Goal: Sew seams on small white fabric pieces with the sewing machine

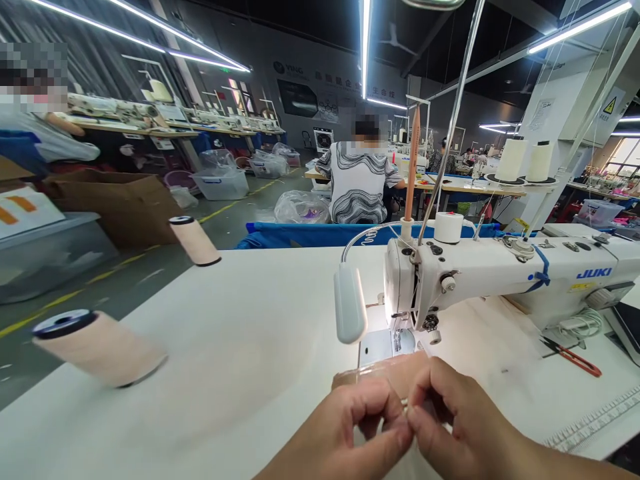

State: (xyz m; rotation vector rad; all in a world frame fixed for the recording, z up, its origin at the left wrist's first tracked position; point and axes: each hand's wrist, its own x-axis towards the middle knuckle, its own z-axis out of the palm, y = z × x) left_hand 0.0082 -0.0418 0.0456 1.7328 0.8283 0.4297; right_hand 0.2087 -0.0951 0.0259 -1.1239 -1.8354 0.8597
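My left hand (357, 423) and my right hand (450, 417) meet fingertip to fingertip in front of the sewing machine (465, 267). Both are closed in a pinch on a small pale strip (405, 403), mostly hidden by the fingers; its kind is unclear. Just beyond the fingers is a pinkish, shiny-edged piece (383, 370), fabric or film, beside the metal needle plate (380, 347). Whether it joins the strip I cannot tell. A small lamp (349, 303) hangs left of the needle.
Two pale thread cones, a near one (107, 347) and a far one (195, 241), stand on the white table (240, 320) at left. Red-handled snips (573, 357) and a clear ruler (595, 417) lie at right. A co-worker (357, 177) sits ahead, beyond a blue cloth (300, 235).
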